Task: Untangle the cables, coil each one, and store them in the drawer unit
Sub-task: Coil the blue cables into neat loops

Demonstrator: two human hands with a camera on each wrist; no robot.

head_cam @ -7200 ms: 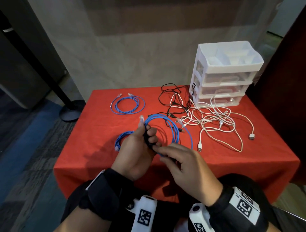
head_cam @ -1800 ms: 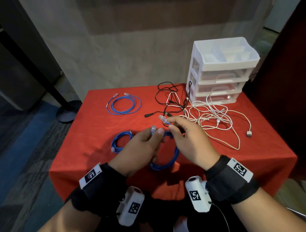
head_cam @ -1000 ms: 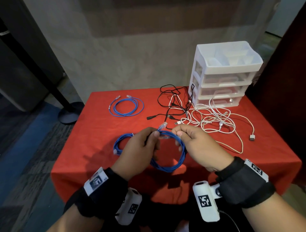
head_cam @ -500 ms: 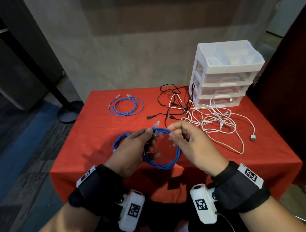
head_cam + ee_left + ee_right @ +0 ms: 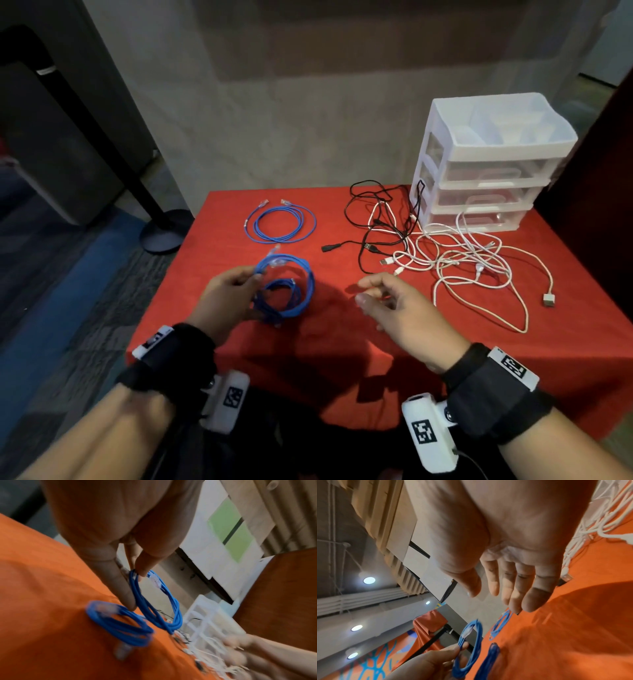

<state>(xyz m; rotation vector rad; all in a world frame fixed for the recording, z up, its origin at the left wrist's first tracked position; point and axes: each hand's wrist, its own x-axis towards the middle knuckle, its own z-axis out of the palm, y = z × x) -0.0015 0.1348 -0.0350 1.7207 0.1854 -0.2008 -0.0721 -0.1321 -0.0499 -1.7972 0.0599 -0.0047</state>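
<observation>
Left hand (image 5: 226,301) pinches the blue coil (image 5: 294,274) by its bundled strands, above another coil (image 5: 281,301) on the table (image 5: 445,342); it looks light and springy (hold across all loops). Right hand (image 5: 394,305) empty, fingers relaxed

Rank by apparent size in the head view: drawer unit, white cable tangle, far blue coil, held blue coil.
1. drawer unit and white cable tangle: similar, unsure
2. far blue coil and held blue coil: similar; the held one is nearer
</observation>
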